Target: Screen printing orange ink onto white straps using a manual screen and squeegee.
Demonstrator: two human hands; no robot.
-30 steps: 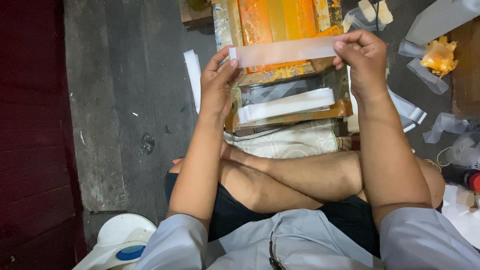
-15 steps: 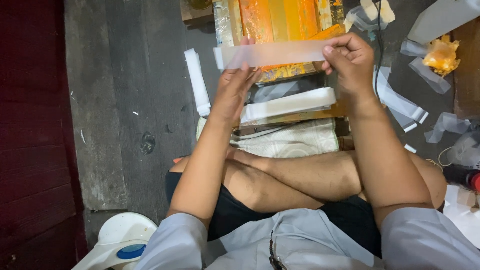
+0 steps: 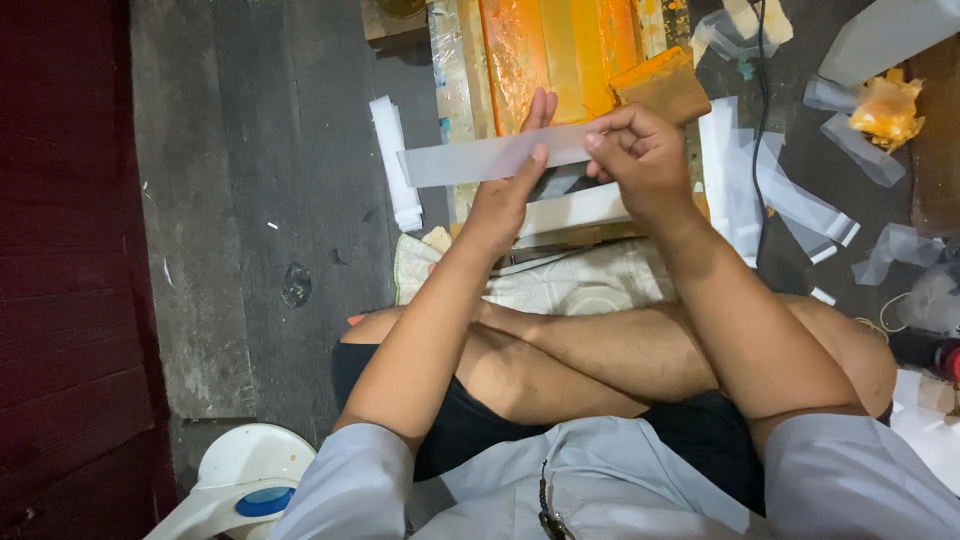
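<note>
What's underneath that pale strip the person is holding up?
Under the translucent strip lies an orange-stained wooden frame on the floor. The left hand and right hand cover part of it.

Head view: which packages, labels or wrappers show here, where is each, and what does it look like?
Clear strip: long, translucent, held by left hand and right hand.
White strip stack: floor, left of the orange frame.
Clear sleeves: scattered on the right.
Orange crumpled wrapper: upper right.

one head-worn camera looks steeply down, close over the lap and grey floor (image 3: 250,200).
</note>
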